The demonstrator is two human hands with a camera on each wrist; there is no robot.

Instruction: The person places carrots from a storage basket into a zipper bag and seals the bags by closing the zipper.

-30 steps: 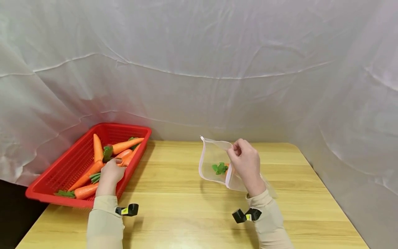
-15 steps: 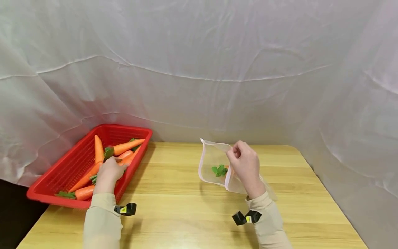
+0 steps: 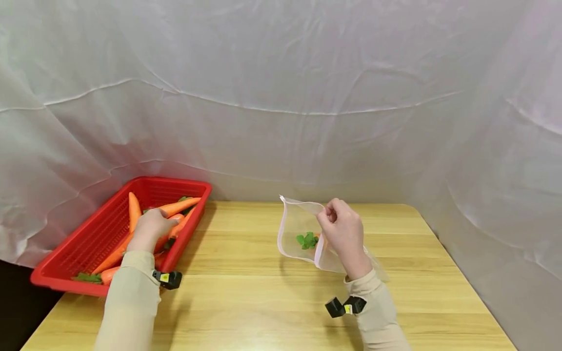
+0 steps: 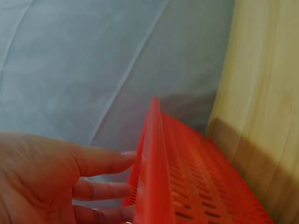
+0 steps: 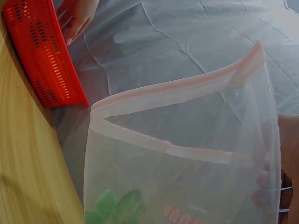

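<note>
Hands at work over a wooden surface point(image 3: 263, 297), as I see them from my remote station. My left hand point(image 3: 151, 225) reaches into the red basket point(image 3: 57, 280), which sits at the left edge of the surface against the white backdrop sheet point(image 3: 281, 87). The fingers lie over the carrots point(image 3: 131, 209) heaped inside; in the head view they curve down onto one, but I cannot tell whether they have closed around it. The left wrist view shows the fingers point(image 4: 100, 161) fairly straight and relaxed beside the basket wall point(image 4: 154, 172).

My right hand point(image 3: 344, 234) pinches the near rim of a clear zip bag point(image 3: 296, 226), holding it raised with its mouth gaping toward the basket. The bag is near the middle of the surface, well apart from the basket. Inside it lies a carrot, of which the green leaves point(image 3: 309, 239) show plainly and a little orange beside them. In the right wrist view the pale pink zip strip point(image 5: 177, 93) stands parted, with the leaves point(image 5: 117, 207) at the bottom.
</note>
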